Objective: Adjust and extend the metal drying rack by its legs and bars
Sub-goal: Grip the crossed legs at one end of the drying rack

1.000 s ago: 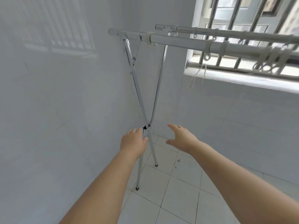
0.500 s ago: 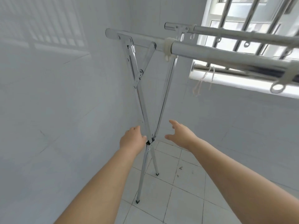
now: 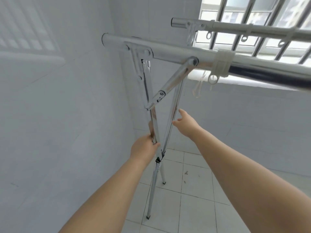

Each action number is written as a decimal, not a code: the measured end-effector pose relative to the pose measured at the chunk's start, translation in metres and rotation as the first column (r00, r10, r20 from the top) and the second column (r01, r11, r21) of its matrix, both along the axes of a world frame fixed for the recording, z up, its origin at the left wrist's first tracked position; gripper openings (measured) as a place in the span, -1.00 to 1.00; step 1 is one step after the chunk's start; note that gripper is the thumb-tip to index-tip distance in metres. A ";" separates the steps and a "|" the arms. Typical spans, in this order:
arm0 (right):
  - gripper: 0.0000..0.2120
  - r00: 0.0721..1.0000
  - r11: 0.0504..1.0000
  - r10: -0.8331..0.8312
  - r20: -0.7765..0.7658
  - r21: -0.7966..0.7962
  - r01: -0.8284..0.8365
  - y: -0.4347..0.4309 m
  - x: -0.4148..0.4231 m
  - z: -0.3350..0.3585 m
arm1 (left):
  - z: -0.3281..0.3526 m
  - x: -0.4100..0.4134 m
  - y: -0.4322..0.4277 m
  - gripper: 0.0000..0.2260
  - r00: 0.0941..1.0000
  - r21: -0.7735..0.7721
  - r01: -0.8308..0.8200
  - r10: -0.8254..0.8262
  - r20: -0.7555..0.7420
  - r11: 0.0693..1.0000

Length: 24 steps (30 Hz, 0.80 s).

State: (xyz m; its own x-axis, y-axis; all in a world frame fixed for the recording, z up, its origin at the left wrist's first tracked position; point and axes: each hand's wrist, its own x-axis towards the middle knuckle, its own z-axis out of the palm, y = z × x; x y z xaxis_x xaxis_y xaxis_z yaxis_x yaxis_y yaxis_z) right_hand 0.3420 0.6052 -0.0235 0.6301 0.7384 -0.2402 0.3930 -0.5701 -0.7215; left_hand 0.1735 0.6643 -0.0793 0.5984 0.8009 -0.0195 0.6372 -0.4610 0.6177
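Observation:
A chrome drying rack stands in a tiled corner, its crossed legs [image 3: 152,195] forming an X with a pivot joint [image 3: 158,160] at mid-height. Two horizontal bars run right: the near top bar [image 3: 176,52] and the far bar [image 3: 235,28]. A diagonal brace [image 3: 171,84] links the near bar to the left leg. My left hand [image 3: 145,147] is wrapped around the left leg just above the pivot. My right hand [image 3: 186,124] hovers beside the right leg with fingers spread, fingertips close to it; contact is unclear.
Grey-white walls [image 3: 58,115] close in on the left and behind the rack. A barred window [image 3: 252,14] sits at upper right above a sill. A white plastic clip with ring [image 3: 220,64] hangs on the near bar. Small debris [image 3: 186,173] lies on the floor tiles.
The view has moved closer to the rack. My left hand has slid up the leg from the pivot and closed on it. My right hand has risen toward the right leg.

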 end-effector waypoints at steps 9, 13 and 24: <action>-0.54 0.998 0.998 -0.015 -0.053 0.057 0.018 0.054 0.054 0.005 | -0.001 0.057 0.037 -0.93 0.996 -0.013 -0.018 0.019 0.087 1.000; -0.57 0.999 0.998 -0.007 -0.050 0.057 0.010 0.077 0.097 0.009 | 0.004 0.098 0.065 -0.85 0.998 -0.008 -0.021 0.021 0.059 1.000; -0.58 1.000 1.000 0.003 0.011 0.030 -0.003 0.155 0.175 0.009 | 0.002 0.177 0.141 -0.86 0.991 -0.031 -0.085 0.088 0.099 0.996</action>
State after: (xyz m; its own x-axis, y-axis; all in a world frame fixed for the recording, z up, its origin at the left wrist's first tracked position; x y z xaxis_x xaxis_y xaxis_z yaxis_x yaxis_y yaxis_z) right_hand 0.5170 0.7598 -0.0142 0.6304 0.7471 -0.2106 0.4030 -0.5469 -0.7339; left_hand 0.3505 0.8055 -0.0774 0.5272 0.8496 0.0149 0.6082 -0.3896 0.6916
